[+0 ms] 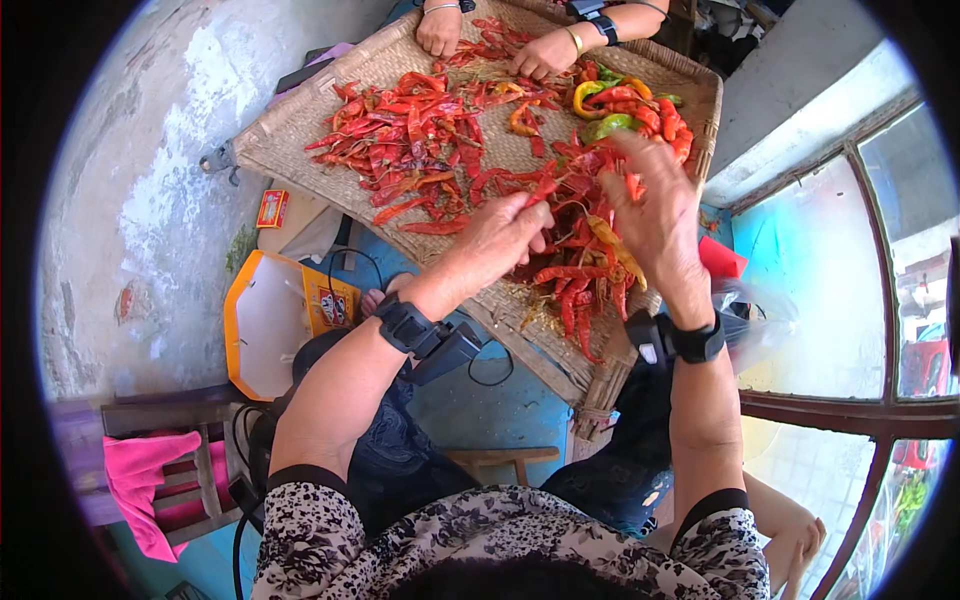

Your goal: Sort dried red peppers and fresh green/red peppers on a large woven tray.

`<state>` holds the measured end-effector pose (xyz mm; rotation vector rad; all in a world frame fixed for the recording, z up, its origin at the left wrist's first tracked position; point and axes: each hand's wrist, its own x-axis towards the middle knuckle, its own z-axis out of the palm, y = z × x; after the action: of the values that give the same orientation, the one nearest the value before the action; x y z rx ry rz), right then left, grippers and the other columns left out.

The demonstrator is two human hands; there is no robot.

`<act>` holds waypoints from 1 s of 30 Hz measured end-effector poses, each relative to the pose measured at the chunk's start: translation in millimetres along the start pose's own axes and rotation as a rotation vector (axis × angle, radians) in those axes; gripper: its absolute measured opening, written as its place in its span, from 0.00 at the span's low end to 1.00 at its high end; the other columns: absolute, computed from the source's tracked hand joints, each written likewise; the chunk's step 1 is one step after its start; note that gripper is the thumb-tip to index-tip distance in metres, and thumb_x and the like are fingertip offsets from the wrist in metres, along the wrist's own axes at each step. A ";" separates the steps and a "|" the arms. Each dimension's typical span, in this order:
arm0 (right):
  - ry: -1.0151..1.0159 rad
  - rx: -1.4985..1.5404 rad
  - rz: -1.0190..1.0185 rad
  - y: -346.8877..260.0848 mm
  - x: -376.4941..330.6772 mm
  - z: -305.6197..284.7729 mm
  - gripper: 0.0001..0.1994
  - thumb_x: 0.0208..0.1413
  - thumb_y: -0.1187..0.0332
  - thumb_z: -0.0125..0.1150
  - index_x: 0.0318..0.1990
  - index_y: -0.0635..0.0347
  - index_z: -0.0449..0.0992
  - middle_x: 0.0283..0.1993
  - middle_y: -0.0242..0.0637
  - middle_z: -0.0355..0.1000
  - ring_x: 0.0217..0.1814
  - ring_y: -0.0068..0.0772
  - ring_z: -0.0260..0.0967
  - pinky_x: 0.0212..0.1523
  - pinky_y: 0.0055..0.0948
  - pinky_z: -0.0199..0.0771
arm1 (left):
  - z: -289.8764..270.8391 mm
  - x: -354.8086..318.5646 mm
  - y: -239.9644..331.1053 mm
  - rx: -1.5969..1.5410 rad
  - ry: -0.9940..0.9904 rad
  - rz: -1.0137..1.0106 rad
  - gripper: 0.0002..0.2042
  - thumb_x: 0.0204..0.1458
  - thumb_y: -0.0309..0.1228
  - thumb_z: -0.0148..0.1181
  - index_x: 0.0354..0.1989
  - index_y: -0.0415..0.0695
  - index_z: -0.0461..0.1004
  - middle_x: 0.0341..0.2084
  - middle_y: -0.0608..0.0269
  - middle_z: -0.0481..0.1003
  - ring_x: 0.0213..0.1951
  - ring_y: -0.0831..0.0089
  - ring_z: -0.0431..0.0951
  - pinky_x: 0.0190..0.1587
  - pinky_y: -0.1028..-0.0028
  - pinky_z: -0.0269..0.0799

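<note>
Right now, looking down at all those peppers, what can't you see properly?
All in the head view:
- Right hand: blur hides whether its fingertips touch a pepper.
- Red pepper: the left hand covers one end.
- Woven tray: peppers hide much of its surface.
- Other person's hands: the top edge cuts off most of their owner.

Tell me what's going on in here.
A person sits at a woven tray of chilies. Their left hand pinches a red chili; the right hand, blurred, is open over the nearer pile. Another heap of red chilies lies to the left, and another person's hands are at the far side.
</note>
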<state>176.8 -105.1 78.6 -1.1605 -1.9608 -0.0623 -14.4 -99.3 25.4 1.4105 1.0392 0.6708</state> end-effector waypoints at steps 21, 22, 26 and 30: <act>-0.121 -0.135 -0.184 -8.7 -8.0 2.6 0.07 0.46 0.78 0.58 0.36 0.62 0.75 0.38 0.40 0.70 0.40 0.43 0.70 0.40 0.34 0.73 | -71.4 4.9 -32.3 1.471 0.118 0.107 0.11 0.41 0.28 0.58 0.35 0.44 0.73 0.29 0.55 0.76 0.37 0.56 0.76 0.36 0.60 0.72; -0.118 -0.137 -0.181 -8.8 -8.1 2.1 0.07 0.46 0.78 0.58 0.36 0.62 0.75 0.38 0.40 0.70 0.40 0.43 0.70 0.40 0.34 0.73 | -69.8 4.6 -31.4 1.473 0.115 0.111 0.11 0.41 0.28 0.58 0.35 0.44 0.73 0.29 0.55 0.76 0.37 0.56 0.76 0.36 0.60 0.72; -0.140 -0.097 -0.197 -10.2 -7.1 0.4 0.08 0.46 0.79 0.58 0.36 0.63 0.75 0.37 0.40 0.70 0.40 0.43 0.70 0.39 0.34 0.73 | -69.3 3.3 -31.5 1.416 0.108 0.133 0.10 0.41 0.27 0.57 0.35 0.45 0.72 0.29 0.54 0.76 0.36 0.55 0.76 0.36 0.59 0.72; -0.151 -0.114 -0.231 -3.1 -10.7 2.5 0.13 0.39 0.76 0.57 0.37 0.62 0.73 0.37 0.38 0.68 0.40 0.41 0.68 0.34 0.34 0.73 | -64.5 0.9 -8.3 1.210 0.170 0.044 0.09 0.43 0.27 0.57 0.34 0.45 0.72 0.31 0.52 0.76 0.36 0.54 0.76 0.37 0.58 0.71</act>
<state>175.3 -113.4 70.8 -1.0309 -2.2443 -0.2152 -72.3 -69.7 25.9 2.4225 1.6693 0.1278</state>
